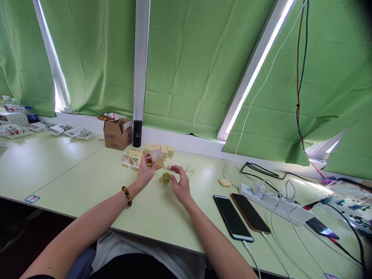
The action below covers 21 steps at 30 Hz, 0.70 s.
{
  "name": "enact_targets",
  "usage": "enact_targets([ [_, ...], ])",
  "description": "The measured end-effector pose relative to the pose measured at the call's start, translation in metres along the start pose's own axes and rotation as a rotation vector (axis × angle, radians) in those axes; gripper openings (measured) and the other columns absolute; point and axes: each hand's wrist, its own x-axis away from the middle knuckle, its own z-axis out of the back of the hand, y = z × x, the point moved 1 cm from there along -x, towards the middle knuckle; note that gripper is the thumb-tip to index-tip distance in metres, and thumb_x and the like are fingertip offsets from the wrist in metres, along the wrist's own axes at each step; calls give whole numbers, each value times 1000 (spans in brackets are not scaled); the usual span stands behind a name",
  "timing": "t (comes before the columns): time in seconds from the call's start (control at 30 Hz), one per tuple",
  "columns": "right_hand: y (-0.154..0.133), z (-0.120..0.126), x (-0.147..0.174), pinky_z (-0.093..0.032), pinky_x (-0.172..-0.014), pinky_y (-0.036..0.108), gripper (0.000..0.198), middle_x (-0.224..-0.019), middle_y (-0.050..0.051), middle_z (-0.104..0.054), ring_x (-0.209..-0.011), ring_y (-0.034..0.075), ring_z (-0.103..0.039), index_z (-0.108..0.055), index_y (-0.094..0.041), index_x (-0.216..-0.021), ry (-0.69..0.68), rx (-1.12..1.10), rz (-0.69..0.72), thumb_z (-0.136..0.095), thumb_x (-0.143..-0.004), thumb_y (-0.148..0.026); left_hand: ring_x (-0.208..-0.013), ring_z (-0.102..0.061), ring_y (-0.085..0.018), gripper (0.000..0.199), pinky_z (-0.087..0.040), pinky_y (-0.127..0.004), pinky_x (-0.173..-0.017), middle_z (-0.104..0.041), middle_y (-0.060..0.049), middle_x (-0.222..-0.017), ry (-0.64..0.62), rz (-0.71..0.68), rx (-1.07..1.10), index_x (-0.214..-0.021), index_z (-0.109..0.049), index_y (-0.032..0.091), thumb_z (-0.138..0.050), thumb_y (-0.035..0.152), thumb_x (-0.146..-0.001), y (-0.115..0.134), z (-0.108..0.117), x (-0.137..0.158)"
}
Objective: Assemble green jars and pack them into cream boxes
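My left hand [146, 170] is closed around a small open kraft-paper box [157, 159] with a pale flap standing up. Part of the box lies behind my fingers, and a bit of green shows by them. On the table stands a small clear jar with a green knobbed lid [166, 178]. My right hand [180, 183] is just right of this jar, thumb and fingers apart and curved. Its thumb tip is close to the jar; whether they touch I cannot tell. Behind the hands are several similar kraft boxes [136, 158] and small clear cups [192, 168].
A cardboard carton [117, 135] and a black bottle [137, 133] stand at the back. Two phones [232, 217] lie to the right, beside a power strip [273, 203] with tangled cables. Opened packages [80, 133] line the far left. A beige block [224, 182] lies right of centre.
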Motion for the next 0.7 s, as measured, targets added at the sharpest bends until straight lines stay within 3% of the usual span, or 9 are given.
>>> enact_targets([
  [0.13,18,0,-1,-48,-104,52,45,-126,6,-66,-121,29,-58,-58,-26,-123,-63,228,-142,-65,-79,-21,-107,-65,-24,48,-54,-41,-94,-66,-12,-121,9,29,-78,-125,-52,19,-72,23,-81,-13,4,-7],
  [0.23,25,-2,1,-48,-101,48,50,-125,6,-67,-121,30,-56,-59,-26,-122,-128,305,-175,-69,-73,-19,-103,-67,-25,46,-53,-45,-96,-68,-13,-121,-10,56,-125,-120,-57,18,-73,17,-77,-19,4,-9],
  [0.4,27,-4,4,-51,-90,40,50,-120,6,-69,-116,27,-58,-59,-28,-123,-143,322,-187,-71,-75,-20,-102,-70,-27,44,-55,-46,-95,-72,-12,-116,-53,72,-125,-114,-61,18,-73,12,-72,-22,3,-7],
  [0.7,32,-2,1,-51,-81,38,46,-111,4,-72,-93,23,-64,-60,-28,-121,-130,300,-195,-68,-76,-21,-109,-69,-31,47,-51,-51,-102,-74,-12,-111,-118,98,-240,-112,-63,17,-71,5,-68,-24,5,-7],
])
